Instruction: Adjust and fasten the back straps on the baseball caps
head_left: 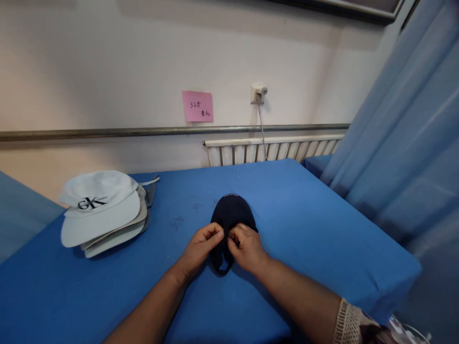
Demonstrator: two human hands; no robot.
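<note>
- A dark cap is pinched by the left hand and right hand, both curled nearly closed.
- Pale caps are stacked left of them.

Navy on blue

Dark navy cap, bright blue cover beneath! Left of the cap, a whitish hat, black lettering; beyond the cap, a pink note; right of the cap, paler blue curtain, cream latticed cuff!
</note>
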